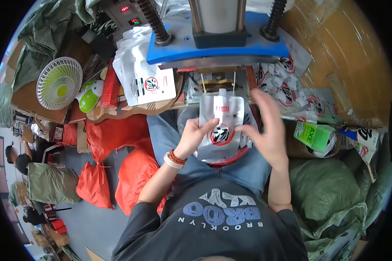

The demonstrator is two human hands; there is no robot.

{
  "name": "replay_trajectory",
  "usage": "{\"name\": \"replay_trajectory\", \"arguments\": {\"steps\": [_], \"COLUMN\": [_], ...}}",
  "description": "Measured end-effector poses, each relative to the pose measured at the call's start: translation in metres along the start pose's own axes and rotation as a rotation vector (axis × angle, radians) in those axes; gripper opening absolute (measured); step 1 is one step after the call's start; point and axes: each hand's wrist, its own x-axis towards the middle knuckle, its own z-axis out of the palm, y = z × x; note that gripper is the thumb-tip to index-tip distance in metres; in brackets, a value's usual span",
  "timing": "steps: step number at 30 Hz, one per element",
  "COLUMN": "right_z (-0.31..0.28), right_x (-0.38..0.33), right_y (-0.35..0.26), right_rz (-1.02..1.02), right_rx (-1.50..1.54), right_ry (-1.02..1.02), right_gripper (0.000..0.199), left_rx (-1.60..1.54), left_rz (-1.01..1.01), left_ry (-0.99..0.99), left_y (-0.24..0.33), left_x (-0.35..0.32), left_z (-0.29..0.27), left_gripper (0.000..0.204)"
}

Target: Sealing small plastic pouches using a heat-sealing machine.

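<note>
The left hand's grip [192, 135] is pinched closed on the left edge of a silver spouted pouch [222, 135], thumb laid over its front. The right hand's grip [270, 130] is wide, fingers spread and blurred, just beside the pouch's right edge; whether its thumb touches the pouch cannot be told. The pouch stands between the two, its spout pointing away from the wearer. Beyond both grips hangs a blue-plated press [217, 37]. Left of and beyond the left grip lies a stack of pouches [135, 71]; loose pouches [287, 93] lie beyond the right one.
</note>
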Motion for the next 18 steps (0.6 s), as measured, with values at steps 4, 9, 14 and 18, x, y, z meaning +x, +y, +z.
{"name": "replay_trajectory", "arguments": {"steps": [4, 9, 14, 18], "right_z": [-0.043, 0.003, -0.021, -0.032], "right_x": [0.007, -0.014, -0.034, -0.035], "right_y": [0.012, 0.112, 0.101, 0.086], "right_rz": [0.198, 0.229, 0.249, 0.416], "right_rx": [0.012, -0.683, -0.183, -0.015], "right_ry": [0.372, -0.024, -0.107, -0.179], "right_gripper": [0.029, 0.029, 0.027, 0.025], "left_rx": [-0.256, -0.158, 0.993, 1.82], "left_rz": [-0.082, -0.142, 0.571, 0.432], "left_ry": [0.011, 0.08, 0.625, 0.707], "left_y": [0.046, 0.039, 0.051, 0.017], "left_x": [0.032, 0.048, 0.044, 0.02], "left_z": [0.005, 0.002, -0.063, -0.138], "left_gripper": [0.017, 0.016, 0.081, 0.076]}}
